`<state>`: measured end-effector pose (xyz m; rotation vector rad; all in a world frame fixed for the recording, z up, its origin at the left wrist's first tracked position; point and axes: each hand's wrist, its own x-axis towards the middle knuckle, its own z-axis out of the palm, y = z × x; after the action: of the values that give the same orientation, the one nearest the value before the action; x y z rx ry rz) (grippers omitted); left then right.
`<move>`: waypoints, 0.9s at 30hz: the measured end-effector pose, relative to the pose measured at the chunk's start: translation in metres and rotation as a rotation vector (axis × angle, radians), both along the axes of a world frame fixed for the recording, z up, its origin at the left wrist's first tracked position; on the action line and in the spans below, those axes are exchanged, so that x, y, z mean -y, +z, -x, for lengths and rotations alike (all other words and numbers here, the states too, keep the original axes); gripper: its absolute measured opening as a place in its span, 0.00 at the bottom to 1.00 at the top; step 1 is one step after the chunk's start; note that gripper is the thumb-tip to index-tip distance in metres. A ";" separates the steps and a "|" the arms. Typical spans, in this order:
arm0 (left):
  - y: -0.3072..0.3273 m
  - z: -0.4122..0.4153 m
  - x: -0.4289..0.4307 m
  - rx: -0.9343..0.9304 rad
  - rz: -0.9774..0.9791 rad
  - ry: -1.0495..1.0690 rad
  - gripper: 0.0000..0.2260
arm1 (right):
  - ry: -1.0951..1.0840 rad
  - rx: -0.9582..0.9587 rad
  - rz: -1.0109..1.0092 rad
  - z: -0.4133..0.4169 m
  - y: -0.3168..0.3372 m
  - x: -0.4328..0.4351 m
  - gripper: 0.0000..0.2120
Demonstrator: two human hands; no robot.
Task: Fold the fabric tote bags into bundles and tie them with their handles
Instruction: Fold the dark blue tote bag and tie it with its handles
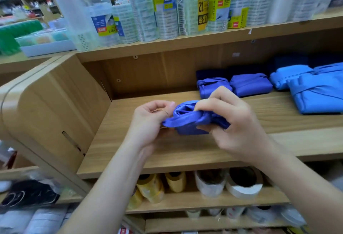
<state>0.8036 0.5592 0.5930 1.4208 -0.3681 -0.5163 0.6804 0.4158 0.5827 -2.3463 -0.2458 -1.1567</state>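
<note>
Clamping the folded bag (187,122) over the shelf (185,152) with the right hand (239,126), fingers (207,103) curled round it so the folds stay packed; pinching the handle (172,122) end with the left hand (148,120) and holding it out sideways — probably to tighten the tie. Just behind, two tied bundles (250,85) side by side, lighter bags (315,94) further right; tape rolls (243,183) only on other levels — apparently nothing blocking the work.

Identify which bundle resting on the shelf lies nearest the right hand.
The left violet-blue bundle, just behind the fingers of the right hand. Its violet-blue twin sits further right, the light blue bags beyond that.
</note>
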 end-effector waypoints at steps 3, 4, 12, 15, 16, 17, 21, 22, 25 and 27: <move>-0.004 0.002 0.000 0.129 -0.051 0.003 0.11 | 0.036 -0.020 -0.152 0.000 -0.001 -0.001 0.15; -0.005 0.002 0.000 0.139 -0.052 -0.036 0.11 | 0.042 -0.031 -0.210 0.000 -0.002 -0.002 0.16; -0.010 0.012 -0.008 0.227 0.192 -0.210 0.09 | 0.170 -0.092 -0.797 -0.008 -0.007 -0.003 0.16; -0.014 0.009 -0.019 0.373 0.188 -0.310 0.18 | 0.310 -0.089 -1.119 -0.011 -0.004 0.000 0.15; -0.014 0.010 -0.022 0.421 0.175 -0.355 0.23 | 0.351 -0.084 -1.240 -0.011 -0.003 0.001 0.15; -0.013 0.011 -0.023 0.444 0.165 -0.391 0.25 | 0.378 -0.083 -1.324 -0.011 -0.003 0.003 0.15; -0.011 0.018 -0.019 0.456 0.268 -0.414 0.19 | 0.431 -0.121 -1.431 -0.014 -0.007 -0.006 0.19; -0.011 0.018 -0.017 0.453 0.300 -0.410 0.17 | 0.427 -0.129 -1.442 -0.014 -0.007 -0.008 0.19; -0.017 0.020 -0.012 0.420 0.357 -0.352 0.16 | 0.388 -0.097 -1.509 -0.015 -0.008 -0.013 0.17; -0.023 0.022 -0.008 0.386 0.342 -0.271 0.17 | 0.289 -0.035 -1.585 -0.019 -0.008 -0.016 0.16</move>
<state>0.7816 0.5667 0.5700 1.1366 -0.9247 -0.3712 0.6991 0.4317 0.5743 -0.8708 0.2782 -0.6594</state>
